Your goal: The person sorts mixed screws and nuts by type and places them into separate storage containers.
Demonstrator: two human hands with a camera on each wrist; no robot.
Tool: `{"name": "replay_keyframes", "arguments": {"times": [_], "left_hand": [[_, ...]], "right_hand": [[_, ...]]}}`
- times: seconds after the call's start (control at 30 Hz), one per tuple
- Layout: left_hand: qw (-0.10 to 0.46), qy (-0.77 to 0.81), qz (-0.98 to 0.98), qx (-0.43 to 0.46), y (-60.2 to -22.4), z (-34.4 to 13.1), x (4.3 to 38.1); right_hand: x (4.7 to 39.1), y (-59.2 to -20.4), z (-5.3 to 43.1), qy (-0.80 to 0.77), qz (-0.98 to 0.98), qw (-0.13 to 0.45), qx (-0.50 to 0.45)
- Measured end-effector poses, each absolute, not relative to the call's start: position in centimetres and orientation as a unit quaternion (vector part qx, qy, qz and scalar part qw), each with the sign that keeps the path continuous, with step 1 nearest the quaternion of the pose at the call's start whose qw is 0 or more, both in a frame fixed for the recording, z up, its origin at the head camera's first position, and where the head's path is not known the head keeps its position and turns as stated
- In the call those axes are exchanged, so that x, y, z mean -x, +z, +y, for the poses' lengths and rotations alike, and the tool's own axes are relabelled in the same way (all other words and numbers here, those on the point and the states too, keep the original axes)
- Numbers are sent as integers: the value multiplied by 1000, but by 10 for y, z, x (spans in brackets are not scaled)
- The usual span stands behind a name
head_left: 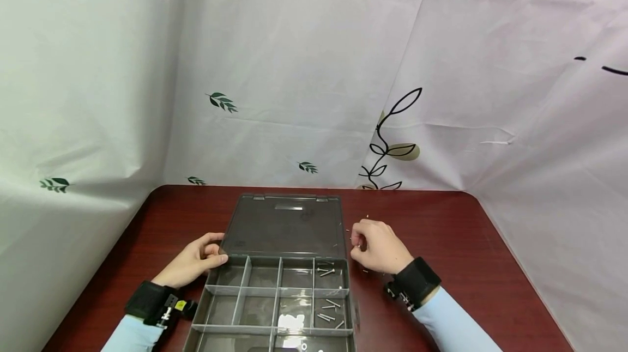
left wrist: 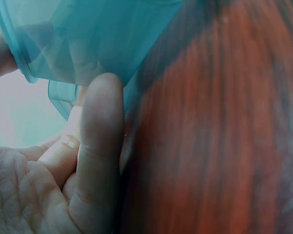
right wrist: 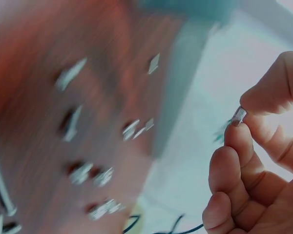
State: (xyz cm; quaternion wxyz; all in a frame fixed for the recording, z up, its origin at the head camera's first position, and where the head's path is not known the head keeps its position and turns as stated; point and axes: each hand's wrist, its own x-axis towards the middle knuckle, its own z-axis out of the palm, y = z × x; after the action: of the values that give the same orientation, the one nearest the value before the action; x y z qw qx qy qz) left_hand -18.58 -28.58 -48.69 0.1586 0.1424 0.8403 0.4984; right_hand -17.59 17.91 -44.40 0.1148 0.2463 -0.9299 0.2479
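Note:
A smoky clear compartment box (head_left: 260, 292) lies with its lid (head_left: 289, 226) folded back on the table. My left hand (head_left: 196, 256) grips its left side near the hinge. In the left wrist view, the thumb (left wrist: 102, 141) presses against the plastic wall while other fingers show behind it. To the right of the box, my right hand (head_left: 380, 246) pinches a small silver metal piece (right wrist: 239, 115) between thumb and index finger. Screws (head_left: 327, 272) lie in the far right compartment, and more screws (head_left: 326, 316) in the one in front of it.
Loose metal fasteners (right wrist: 79, 173) are scattered on the dark red table (head_left: 466, 265) around the right hand; a longer screw (right wrist: 2, 187) lies among them. Small rings (head_left: 304, 346) sit in a near compartment. A white printed cloth (head_left: 294, 68) hangs behind the table.

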Motion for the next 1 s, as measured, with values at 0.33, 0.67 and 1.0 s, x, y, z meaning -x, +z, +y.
{"name": "replay_keyframes", "arguments": {"times": [0.33, 0.67, 1.0], "left_hand": [[159, 497, 841, -141, -489, -286, 186], [158, 504, 836, -146, -491, -288, 186], [159, 503, 838, -140, -490, -287, 186]], "right_hand": [[122, -429, 150, 288, -865, 161, -378], [77, -421, 129, 297, -803, 145, -497], [72, -422, 134, 276, -800, 63, -529]]}}
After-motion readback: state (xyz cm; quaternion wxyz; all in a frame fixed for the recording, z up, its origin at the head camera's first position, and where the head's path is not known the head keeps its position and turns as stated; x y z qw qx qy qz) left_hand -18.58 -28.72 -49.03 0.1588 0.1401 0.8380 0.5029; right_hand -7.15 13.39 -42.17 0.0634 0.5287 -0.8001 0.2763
